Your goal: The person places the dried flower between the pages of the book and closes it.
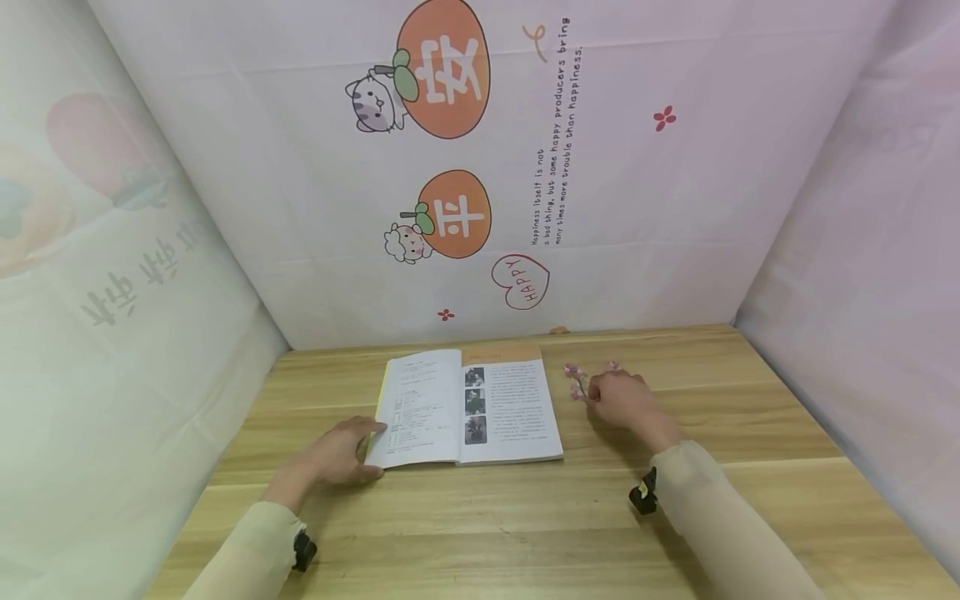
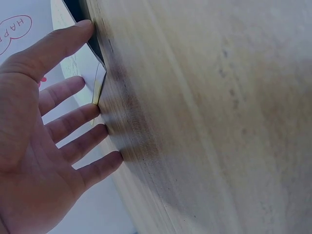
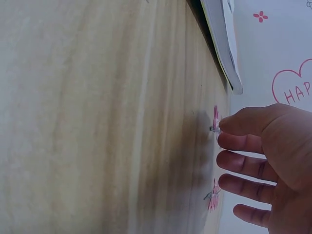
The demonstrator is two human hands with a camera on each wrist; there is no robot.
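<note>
An open book lies on the wooden table, with text on both pages and several small photos on the right page. My left hand is at the book's left edge, thumb near the front corner. In the left wrist view the fingers of the left hand are spread and nearly straight, their tips touching the page edge and table. To the right of the book, a sprig of small pink flowers lies on the table. My right hand pinches it between thumb and forefinger; the right hand hides part of the sprig.
The wooden table meets a white printed cloth at its back edge. More cloth hangs along the left and right sides. A small black device is strapped at the right wrist, another at the left.
</note>
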